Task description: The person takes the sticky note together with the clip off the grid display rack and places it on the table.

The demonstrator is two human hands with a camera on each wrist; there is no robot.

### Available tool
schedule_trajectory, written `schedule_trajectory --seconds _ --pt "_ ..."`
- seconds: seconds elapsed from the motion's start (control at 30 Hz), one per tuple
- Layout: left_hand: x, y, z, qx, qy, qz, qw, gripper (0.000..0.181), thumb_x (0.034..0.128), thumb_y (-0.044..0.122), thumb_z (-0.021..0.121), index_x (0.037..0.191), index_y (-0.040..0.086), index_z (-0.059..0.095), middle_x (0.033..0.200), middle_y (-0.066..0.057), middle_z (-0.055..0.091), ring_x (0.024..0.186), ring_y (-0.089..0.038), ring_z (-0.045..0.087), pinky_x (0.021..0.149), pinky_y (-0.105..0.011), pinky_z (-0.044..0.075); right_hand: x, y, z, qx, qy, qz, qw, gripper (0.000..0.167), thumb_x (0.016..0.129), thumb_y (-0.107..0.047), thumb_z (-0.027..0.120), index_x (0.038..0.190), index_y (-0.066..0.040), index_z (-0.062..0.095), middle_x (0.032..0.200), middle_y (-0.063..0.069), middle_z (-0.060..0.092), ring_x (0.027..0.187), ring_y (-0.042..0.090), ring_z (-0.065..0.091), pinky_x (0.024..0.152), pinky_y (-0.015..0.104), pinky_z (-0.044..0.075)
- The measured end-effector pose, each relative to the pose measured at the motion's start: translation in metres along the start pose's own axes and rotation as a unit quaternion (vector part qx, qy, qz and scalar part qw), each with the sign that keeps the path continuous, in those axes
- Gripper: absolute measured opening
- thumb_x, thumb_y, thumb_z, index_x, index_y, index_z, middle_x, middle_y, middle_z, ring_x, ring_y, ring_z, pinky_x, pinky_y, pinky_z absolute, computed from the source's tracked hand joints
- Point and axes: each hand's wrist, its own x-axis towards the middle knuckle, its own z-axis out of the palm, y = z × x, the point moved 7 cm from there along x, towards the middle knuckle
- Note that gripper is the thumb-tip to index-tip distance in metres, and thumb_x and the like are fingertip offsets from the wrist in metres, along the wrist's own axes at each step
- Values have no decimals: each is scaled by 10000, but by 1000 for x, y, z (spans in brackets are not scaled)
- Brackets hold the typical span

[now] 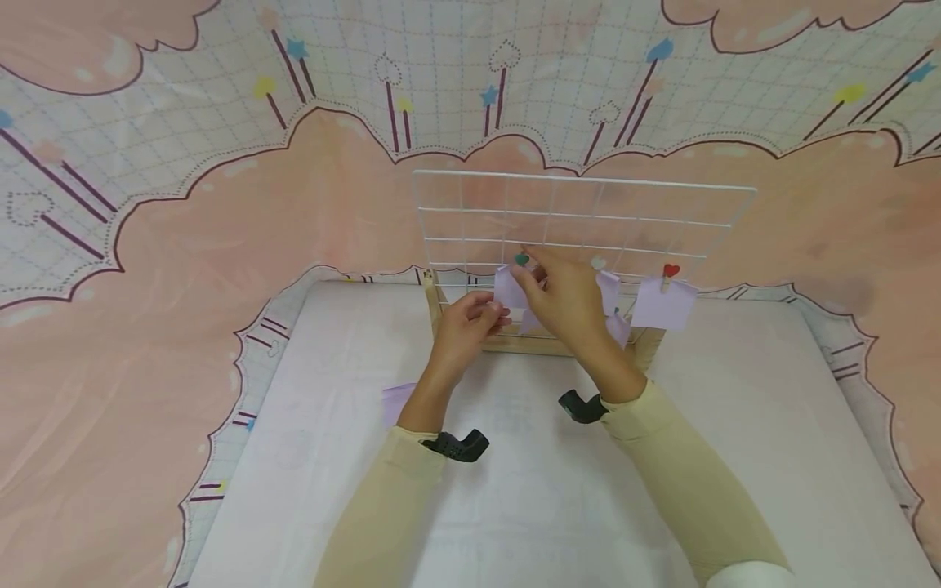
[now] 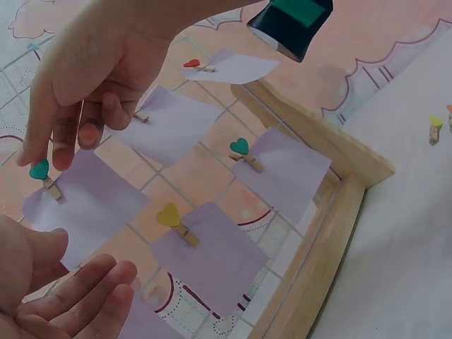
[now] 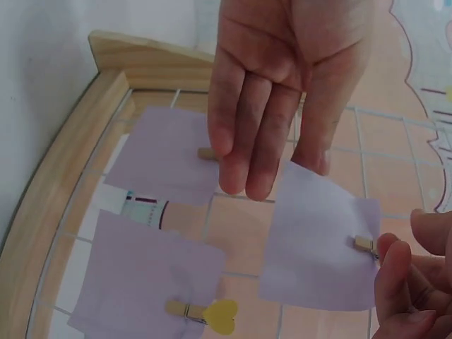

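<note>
Purple notes on wire rack

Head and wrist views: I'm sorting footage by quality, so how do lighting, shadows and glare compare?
Head: brightest, soft shadows on the white tabletop; left wrist: dimmer, yet the yellow heart clothespin reads clearly; right wrist: similarly dim, no harsh glare on the rightmost purple note.

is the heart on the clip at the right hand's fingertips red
No, the clip at the right hand has a green heart.

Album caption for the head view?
Right hand pinches a green-heart wooden clip on square purple paper, left hand alongside, at a white wire grid.
</note>
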Motion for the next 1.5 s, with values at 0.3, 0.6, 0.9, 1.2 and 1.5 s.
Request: schedule_trajectory --seconds 0.3,0.6,0.9,1.2,1.5 --pt "4 3 5 -4 -12 85 10000 230 1034 84 586 1200 -70 627 1099 -270 731 965 -285 765 889 -361 611 4 0 2 -414 -45 -78 9991 393 999 -269 669 1318 -41 678 727 92 689 549 193 523 453 294 361" --pt "5 7 7 234 60 146 9996 193 1033 78 584 1118 -82 651 1065 -262 736 972 -342 760 909 -475 598 6 -2 2 -707 85 -129 9974 305 1012 -247 650 1251 -70 717 798 119 735 617 224 598 499 370 470" --pt "5 8 8 385 72 219 9990 192 1032 74 585 1113 -87 652 1062 -266 737 987 -377 752 864 -386 619 7 -4 2 -756 215 -151 9968 194 1009 -213 651 1108 -67 734 935 144 780 772 290 747 601 449 590" --pt "7 7 8 461 88 265 9985 173 1037 82 580 1080 -71 649 1055 -253 740 955 -307 764 882 -419 614 6 -2 2 -640 413 -189 9969 152 1003 -207 663 1036 -76 734 883 133 771 733 269 731 580 422 574" --pt "6 8 7 493 103 262 9984 163 1035 73 579 1059 -75 643 1047 -261 738 955 -320 760 886 -424 613 5 1 3 -293 776 -249 9962 106 976 -174 697 992 -84 751 840 101 766 664 237 683 560 394 529"
